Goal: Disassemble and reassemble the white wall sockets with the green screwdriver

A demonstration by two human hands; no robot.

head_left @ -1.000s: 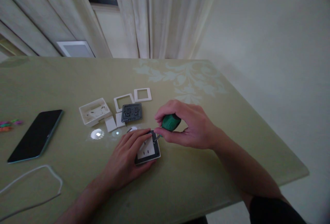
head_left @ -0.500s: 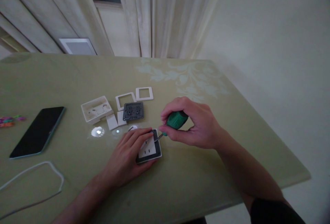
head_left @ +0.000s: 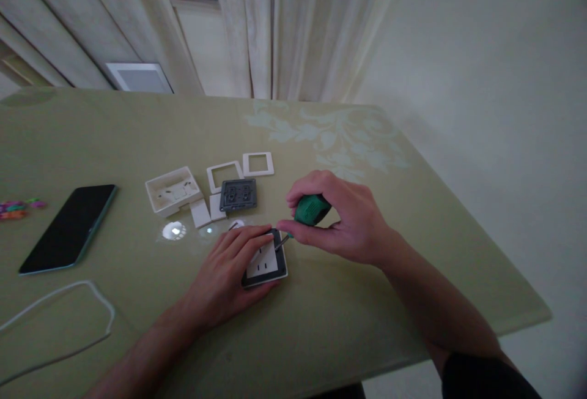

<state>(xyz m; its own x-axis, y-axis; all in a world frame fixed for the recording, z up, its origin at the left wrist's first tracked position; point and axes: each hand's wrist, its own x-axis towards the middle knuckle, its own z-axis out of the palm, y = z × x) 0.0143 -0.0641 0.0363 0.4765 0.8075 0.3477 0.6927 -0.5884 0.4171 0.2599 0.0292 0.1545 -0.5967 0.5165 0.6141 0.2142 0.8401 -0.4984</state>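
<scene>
The right grip [head_left: 342,224] held the green screwdriver [head_left: 312,210] — tip at the socket module [head_left: 263,264]; the left grip [head_left: 229,273] clasped this module.

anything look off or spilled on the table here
Nothing looks spilled or damaged. The bright patches near the white box could suggest liquid, but seem to be reflections on the glossy tabletop. The socket under the left hand shows no visible crack, though fingers cover part of it.

On my end I've got the left hand [head_left: 224,278] gripping a socket [head_left: 265,264], right hand [head_left: 351,221] holding a green screwdriver [head_left: 312,210] to it, 2 white frames [head_left: 258,173] beyond.
</scene>
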